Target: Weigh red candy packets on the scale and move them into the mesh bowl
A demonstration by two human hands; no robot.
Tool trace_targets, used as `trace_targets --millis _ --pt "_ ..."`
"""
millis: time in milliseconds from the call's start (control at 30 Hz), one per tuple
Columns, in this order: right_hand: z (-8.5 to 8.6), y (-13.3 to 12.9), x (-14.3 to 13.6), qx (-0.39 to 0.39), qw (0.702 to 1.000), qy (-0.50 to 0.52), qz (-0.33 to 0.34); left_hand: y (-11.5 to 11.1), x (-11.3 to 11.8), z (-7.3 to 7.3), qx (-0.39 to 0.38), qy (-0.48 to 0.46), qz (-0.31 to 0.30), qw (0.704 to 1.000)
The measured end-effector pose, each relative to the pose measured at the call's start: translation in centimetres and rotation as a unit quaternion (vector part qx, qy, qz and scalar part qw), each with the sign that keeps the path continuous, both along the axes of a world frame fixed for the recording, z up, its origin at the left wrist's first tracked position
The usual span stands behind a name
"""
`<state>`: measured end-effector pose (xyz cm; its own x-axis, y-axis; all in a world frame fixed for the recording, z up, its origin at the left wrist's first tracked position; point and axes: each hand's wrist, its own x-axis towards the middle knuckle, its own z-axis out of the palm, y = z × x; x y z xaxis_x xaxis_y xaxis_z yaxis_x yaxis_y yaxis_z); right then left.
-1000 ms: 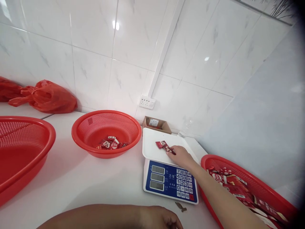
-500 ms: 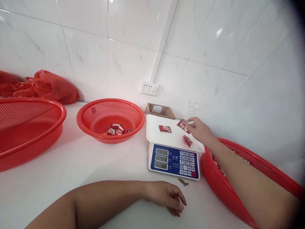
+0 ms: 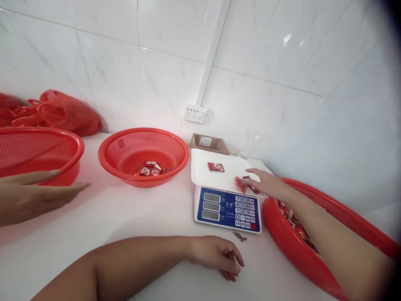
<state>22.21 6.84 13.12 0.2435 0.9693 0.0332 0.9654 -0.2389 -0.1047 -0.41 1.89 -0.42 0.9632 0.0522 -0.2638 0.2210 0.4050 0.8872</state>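
My right hand (image 3: pixel 266 184) is over the right part of the white scale pan (image 3: pixel 200 175), fingers spread, the lower one touching a dark red wrapped packet (image 3: pixel 253 189). Beside that lies a bright red packet (image 3: pixel 240 184), and another red packet (image 3: pixel 216 167) sits farther left on the pan. Below the pan is the scale's blue panel (image 3: pixel 230 209) with keys and displays too faint to read. My left forearm rests on the white table, and my left hand (image 3: pixel 216 257) hangs loosely curled with nothing in it, near a small brown scrap (image 3: pixel 239 237).
A red mesh basket (image 3: pixel 109 156) holds several packets. To the right, a large red basket (image 3: pixel 272 225) has many more. Another red basket (image 3: pixel 73 163) is at left, with another person's hand (image 3: pixel 34 198) before it. Red bags (image 3: pixel 65 115) and a cardboard box (image 3: pixel 216 144) line the wall.
My right hand has lowered the dark red packet toward the pan's front edge and spread its fingers. The bright red packet has shifted left. Another person's hand has come in from the left.
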Motion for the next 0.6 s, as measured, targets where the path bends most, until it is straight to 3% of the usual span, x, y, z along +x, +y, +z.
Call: trace_targets --millis 167,433,600 --pt "-1.0 0.2 -1.5 -0.071 0.994 0.029 0.073 0.0 0.4 -0.7 0.002 0.002 -0.005 1.000" --pt "-2.4 3.4 -3.1 -0.065 0.996 -0.012 0.066 0.3 0.8 -1.7 0.004 -0.011 -0.039 0.999" --pt "-3.1 4.7 -3.5 -0.015 0.998 -0.030 0.045 0.4 0.6 -1.1 0.067 -0.010 -0.038 0.997"
